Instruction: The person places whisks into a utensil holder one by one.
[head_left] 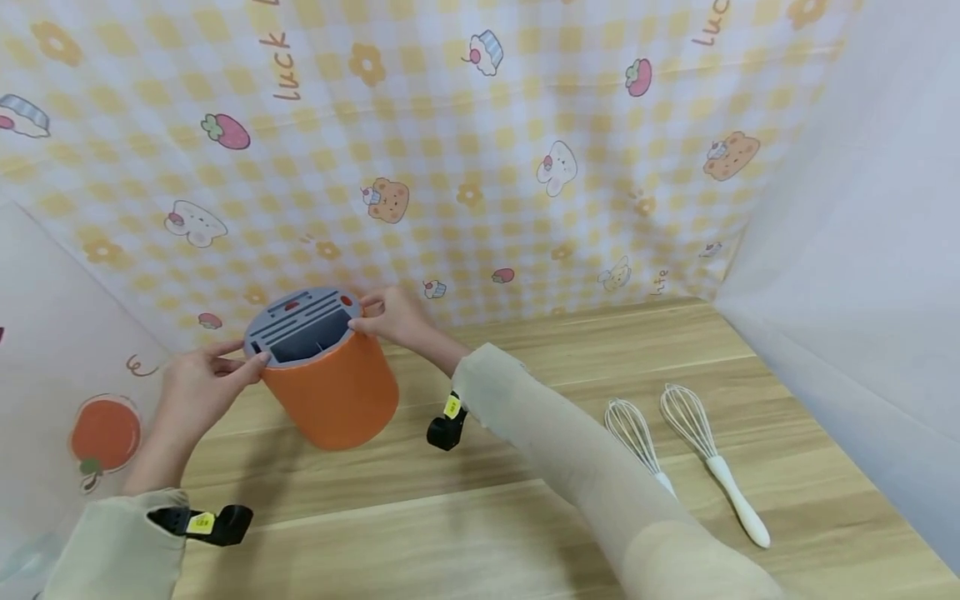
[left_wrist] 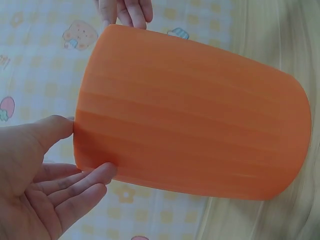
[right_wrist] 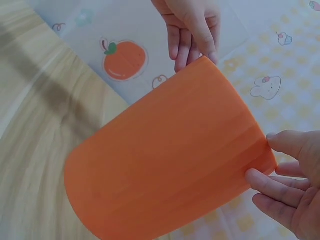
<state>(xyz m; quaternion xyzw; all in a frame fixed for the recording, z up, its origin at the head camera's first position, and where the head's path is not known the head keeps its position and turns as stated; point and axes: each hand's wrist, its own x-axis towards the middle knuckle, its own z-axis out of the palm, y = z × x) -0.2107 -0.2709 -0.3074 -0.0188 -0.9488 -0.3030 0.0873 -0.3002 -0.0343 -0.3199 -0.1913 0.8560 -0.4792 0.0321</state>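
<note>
An orange knife holder [head_left: 333,400] with a grey slotted lid [head_left: 288,329] stands toward the back left of the table. My left hand [head_left: 198,383] grips the left side of its top rim, thumb over the edge and fingers along the outer wall. On the opposite side, my right hand [head_left: 401,317] holds the rim between thumb and fingers. The left wrist view shows the holder's smooth orange wall [left_wrist: 190,115] with the left hand [left_wrist: 45,185] at its top end. In the right wrist view, the right hand [right_wrist: 295,185] touches the same end.
Two white-handled whisks, a left one [head_left: 633,433] and a right one [head_left: 723,483], lie on the wooden table [head_left: 390,525] at the right. A yellow checked curtain [head_left: 465,242] hangs behind the table, and white sheeting [head_left: 862,242] borders it on the right.
</note>
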